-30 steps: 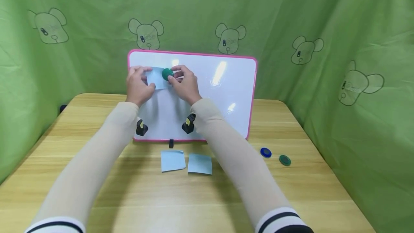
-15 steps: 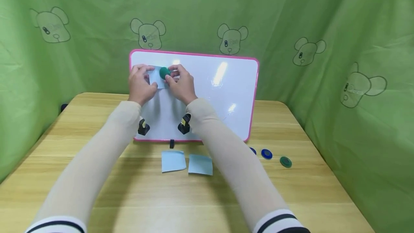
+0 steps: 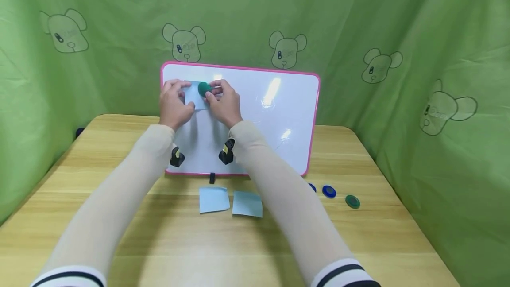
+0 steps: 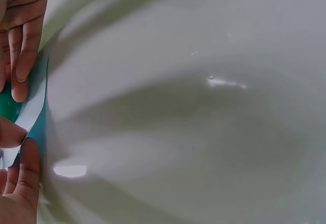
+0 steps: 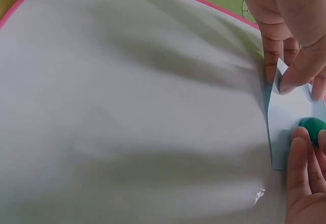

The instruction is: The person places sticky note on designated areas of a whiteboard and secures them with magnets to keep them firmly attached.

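Up at the left part of the whiteboard [image 3: 275,118], my left hand [image 3: 174,105] pinches a light blue sticky note [image 3: 193,96] by its left side. In the right wrist view its thumb lies over the front of the note [image 5: 286,114] and other fingers reach behind. My right hand [image 3: 226,105] holds a round green magnet [image 3: 204,89] between thumb and fingers, at the note's right side. The magnet [image 5: 311,127] overlaps the note's face in the right wrist view. Part of the note is hidden by the left hand.
Two more blue sticky notes, a left one [image 3: 214,200] and a right one [image 3: 247,204], lie on the wooden table [image 3: 191,251] before the board. A blue magnet [image 3: 329,191] and a green magnet [image 3: 352,201] lie at right; another blue one [image 3: 312,187] is partly behind the right sleeve.
The green magnet and right hand have shifted slightly left over the note since a second ago. Both hands keep their hold. A partly hidden blue magnet now shows beside the right sleeve.
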Action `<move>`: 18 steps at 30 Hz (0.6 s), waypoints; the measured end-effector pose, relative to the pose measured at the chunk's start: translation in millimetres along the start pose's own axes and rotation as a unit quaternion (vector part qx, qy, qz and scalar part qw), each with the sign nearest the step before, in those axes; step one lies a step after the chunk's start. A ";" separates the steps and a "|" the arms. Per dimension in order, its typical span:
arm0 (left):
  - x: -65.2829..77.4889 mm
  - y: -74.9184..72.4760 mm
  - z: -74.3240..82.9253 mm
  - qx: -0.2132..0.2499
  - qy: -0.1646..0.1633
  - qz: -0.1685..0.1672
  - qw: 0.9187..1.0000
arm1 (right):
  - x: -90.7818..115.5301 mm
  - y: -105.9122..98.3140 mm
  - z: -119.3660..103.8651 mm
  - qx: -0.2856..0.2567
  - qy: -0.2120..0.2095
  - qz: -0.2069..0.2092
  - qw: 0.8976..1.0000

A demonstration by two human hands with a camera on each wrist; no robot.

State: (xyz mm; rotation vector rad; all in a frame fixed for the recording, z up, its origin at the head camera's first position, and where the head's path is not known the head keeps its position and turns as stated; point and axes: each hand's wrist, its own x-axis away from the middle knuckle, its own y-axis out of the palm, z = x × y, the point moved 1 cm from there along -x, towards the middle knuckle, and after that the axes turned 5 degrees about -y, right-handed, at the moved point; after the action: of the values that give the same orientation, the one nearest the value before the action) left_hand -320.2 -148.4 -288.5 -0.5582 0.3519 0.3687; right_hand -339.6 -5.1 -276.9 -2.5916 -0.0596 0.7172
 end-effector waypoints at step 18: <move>-2.2 -1.7 0.6 0.001 -0.002 -0.013 1.000 | -8.8 -1.4 -6.0 0.011 0.003 0.037 0.999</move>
State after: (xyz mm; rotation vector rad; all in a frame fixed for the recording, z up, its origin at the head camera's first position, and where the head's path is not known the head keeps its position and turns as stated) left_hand -321.2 -150.0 -286.3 -0.5586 0.3404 0.3444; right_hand -344.1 -7.7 -267.4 -2.5867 0.0456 0.7323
